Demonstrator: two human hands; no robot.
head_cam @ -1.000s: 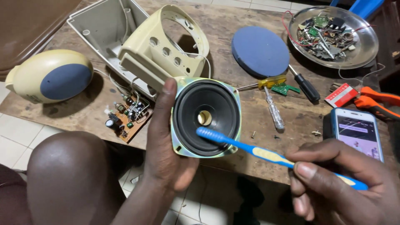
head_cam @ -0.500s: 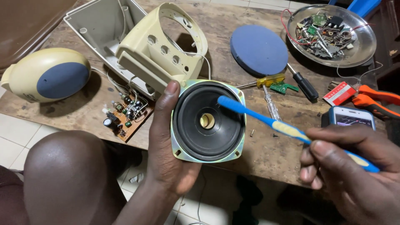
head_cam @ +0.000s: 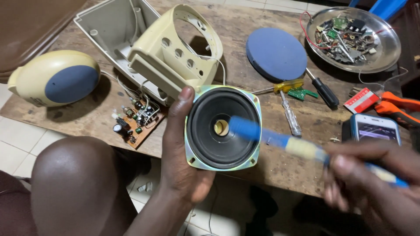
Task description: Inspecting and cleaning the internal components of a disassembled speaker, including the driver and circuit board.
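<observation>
The left hand (head_cam: 183,157) is gripping the round speaker (head_cam: 223,127) above the bench (head_cam: 271,144) edge. The right hand (head_cam: 372,183), blurry, is gripping a blue toothbrush (head_cam: 280,142) whose head is over the speaker's cone. A screwdriver (head_cam: 289,114) and phone (head_cam: 376,129) are lying nearby.

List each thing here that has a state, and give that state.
Speaker driver: out of its housing, held in left hand.
Toothbrush: in right hand, head over the cone.
Speaker housing: opened, empty.
Phone: screen lit.
Metal dish: holding small parts.
</observation>
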